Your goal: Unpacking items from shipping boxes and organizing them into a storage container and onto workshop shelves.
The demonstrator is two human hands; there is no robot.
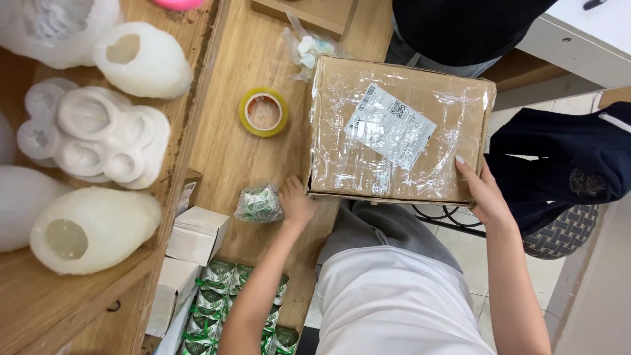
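Gripping a taped cardboard box (368, 112) — glossy, crinkled, seemingly rectangular — both hands (297, 202)

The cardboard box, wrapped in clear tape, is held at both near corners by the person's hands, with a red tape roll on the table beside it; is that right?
Not quite: the head view shows the tape roll is yellow, not red. The left hand and right hand do hold the taped cardboard box at its near corners.

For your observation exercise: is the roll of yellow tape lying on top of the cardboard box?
No, the roll of yellow tape lies flat on the wooden table, apart from the cardboard box and to its left.
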